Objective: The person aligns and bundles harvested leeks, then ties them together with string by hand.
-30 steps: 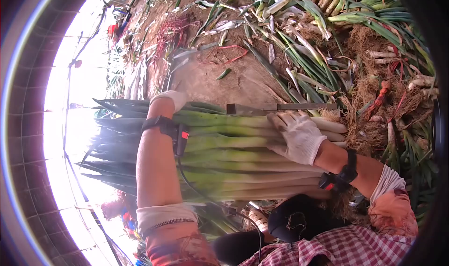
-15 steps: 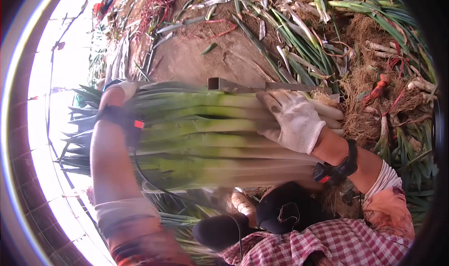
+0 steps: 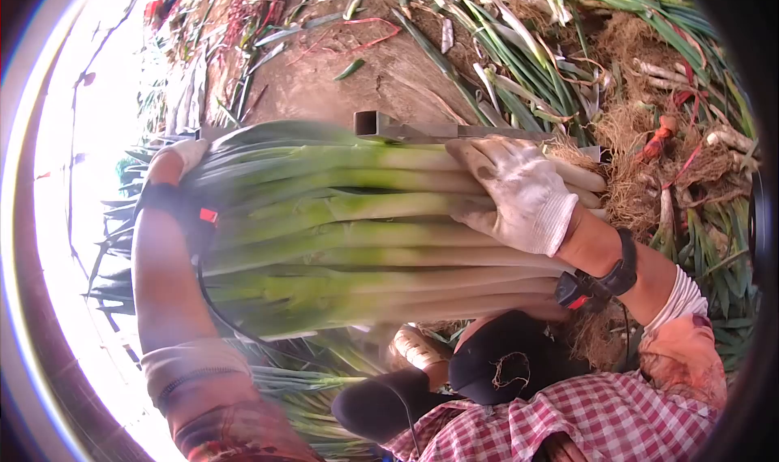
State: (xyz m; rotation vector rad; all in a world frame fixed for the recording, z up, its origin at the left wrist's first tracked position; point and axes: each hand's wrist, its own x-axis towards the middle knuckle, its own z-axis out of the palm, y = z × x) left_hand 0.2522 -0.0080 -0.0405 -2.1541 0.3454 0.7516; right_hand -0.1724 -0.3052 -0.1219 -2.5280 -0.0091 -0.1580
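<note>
A wide bundle of leeks [image 3: 349, 239] lies crosswise in front of me, dark leaves to the left and white stalks to the right. My left hand [image 3: 185, 155], in a white glove, holds the far side of the bundle near the leafy end; its fingertips are hidden by the leaves. Over the white stalks lies my gloved right hand [image 3: 519, 190], gripping them, its fingers over the far edge and its thumb apart. The bundle is blurred by motion. A square metal tube [image 3: 369, 124] runs along the far side of the leeks.
Behind the bundle is brown ground [image 3: 373, 80] with scattered leaf scraps. Rooted leeks [image 3: 633, 145] with red ties are heaped at the right. More leeks [image 3: 316, 389] lie below, beside my black-covered knees [image 3: 511, 356]. A bright mesh wall [image 3: 89, 194] stands at the left.
My left hand has moved left toward the leaf tips. My right hand stays on the white stalks. Relative to the metal tube, the bundle sits slightly nearer to me.
</note>
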